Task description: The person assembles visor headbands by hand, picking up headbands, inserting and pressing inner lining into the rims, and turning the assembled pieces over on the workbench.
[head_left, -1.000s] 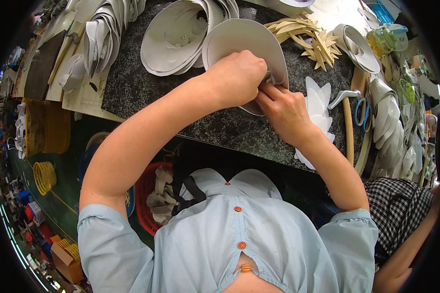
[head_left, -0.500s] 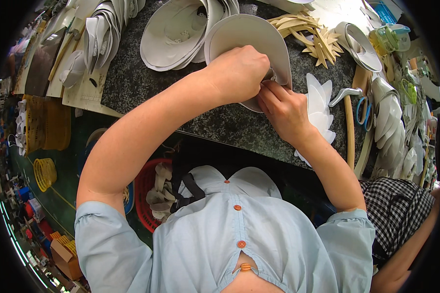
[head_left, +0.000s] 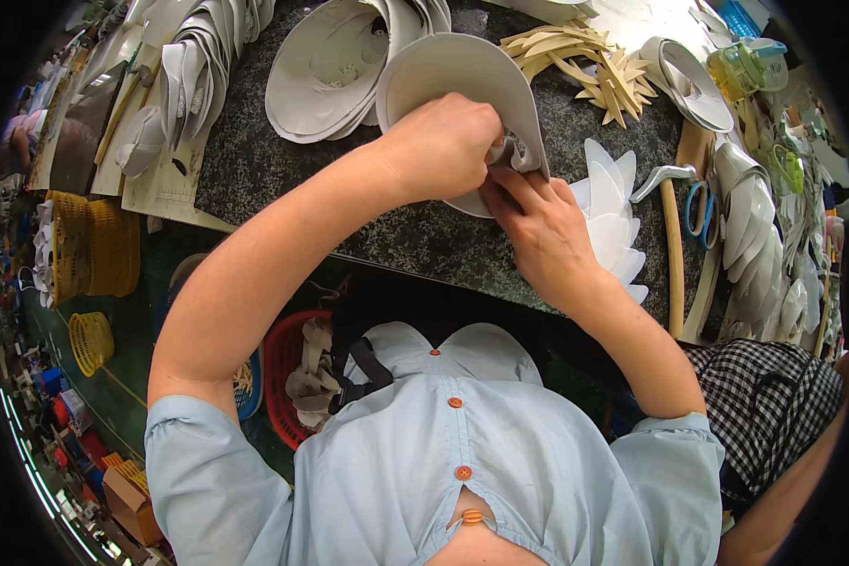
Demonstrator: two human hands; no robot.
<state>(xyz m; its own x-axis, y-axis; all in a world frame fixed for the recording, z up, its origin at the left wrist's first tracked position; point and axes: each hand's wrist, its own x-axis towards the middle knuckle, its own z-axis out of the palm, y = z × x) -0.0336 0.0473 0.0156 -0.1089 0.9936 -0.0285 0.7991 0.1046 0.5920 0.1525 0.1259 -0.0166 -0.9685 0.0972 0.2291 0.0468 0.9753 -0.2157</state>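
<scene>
Dark, speckled counter ran across the workspace, its near edge in front of the person's waist. Left hand: fingers curled in a fist inside a curled grey-white piece; fingertips hidden, so could not tell whether it was clamped on the piece. Right hand: fingers together, pinched on the piece's lower edge, just beside the left. Piece stood tilted over the counter, mid-span, its wide face toward the person. Just left of it, toward the far edge: a stack of similar curled pieces. To its right, also toward the far edge: beige pointed strips. Near right hand, by the near right corner: white leaf-shaped pieces, overlapping. Along the right edge: a hammer with wooden handle, blue-handled scissors just beside it. Below the near edge: a red basket holding pale scraps.
</scene>
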